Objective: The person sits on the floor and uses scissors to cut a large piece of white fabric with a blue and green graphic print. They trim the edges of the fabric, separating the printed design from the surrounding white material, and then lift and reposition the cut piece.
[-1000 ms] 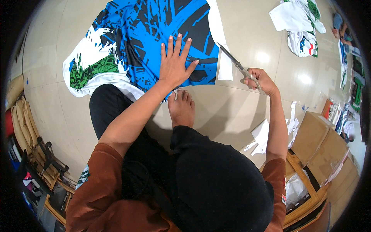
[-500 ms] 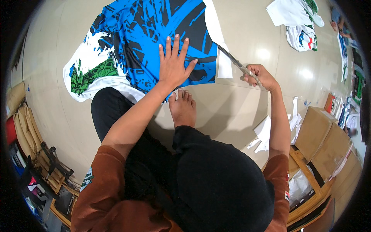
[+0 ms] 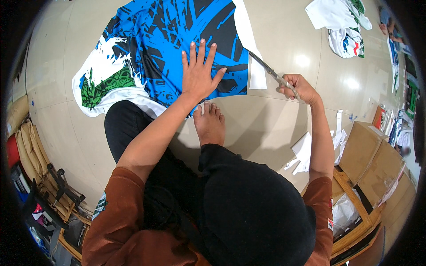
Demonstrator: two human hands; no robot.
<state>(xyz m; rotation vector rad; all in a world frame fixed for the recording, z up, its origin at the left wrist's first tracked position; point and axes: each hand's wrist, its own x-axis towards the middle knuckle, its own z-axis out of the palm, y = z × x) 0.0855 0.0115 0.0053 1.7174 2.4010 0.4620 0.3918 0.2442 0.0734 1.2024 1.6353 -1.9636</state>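
A blue and black printed fabric [image 3: 164, 48] with a white and green part lies spread on the tiled floor. My left hand [image 3: 199, 73] rests flat on it, fingers spread. My right hand [image 3: 298, 88] is closed round the handles of long scissors [image 3: 268, 68]. Their blade tips are at the fabric's right edge, where a white strip [image 3: 257, 73] hangs partly cut away beside the blue print. The blades look close together. My bare foot [image 3: 209, 126] is just below the fabric's lower edge.
White fabric scraps [image 3: 304, 150] lie on the floor by my right forearm. More printed fabric pieces [image 3: 346, 37] are at the upper right. Cardboard boxes [image 3: 366, 150] and a wooden frame [image 3: 355, 204] stand at right; brown paper-like bundles [image 3: 33, 146] are at left.
Almost nothing differs. The scissors look slightly more closed, and both hands stay in place.
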